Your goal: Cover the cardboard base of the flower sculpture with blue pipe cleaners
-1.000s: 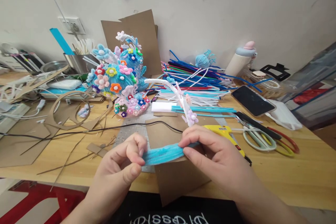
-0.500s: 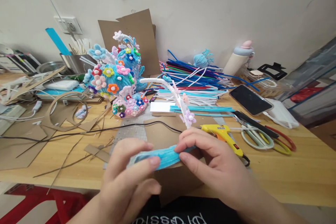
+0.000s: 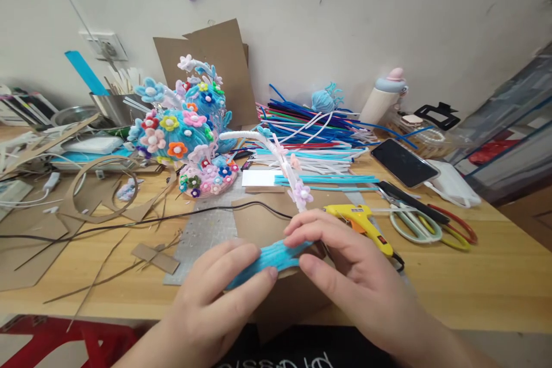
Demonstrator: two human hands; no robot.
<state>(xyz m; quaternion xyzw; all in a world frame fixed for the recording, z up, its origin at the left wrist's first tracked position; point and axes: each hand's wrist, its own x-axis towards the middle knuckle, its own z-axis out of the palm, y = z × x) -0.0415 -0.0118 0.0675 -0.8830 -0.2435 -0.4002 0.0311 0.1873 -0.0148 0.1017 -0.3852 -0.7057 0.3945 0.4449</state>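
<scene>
Low in the middle, both hands are on a strip of bright blue pipe cleaners laid side by side, with cardboard showing at its edge. My left hand is closed on the left end, fingers over the top and thumb along the near side. At the other end, my right hand pinches the strip between fingers and thumb. Just beyond the right fingers rises a curved white fuzzy stem bearing a lilac flower; its foot is hidden. Brown cardboard shows under the hands.
A yellow glue gun lies right of my right hand, beside scissors and a phone. Bundled pipe cleaners lie at the back. Flower-covered blue ornaments stand left. A black cable crosses the table.
My left fingers have come down and closed on the left end of the blue strip, where they were lifted apart before. The right hand keeps its place. The view has shifted slightly.
</scene>
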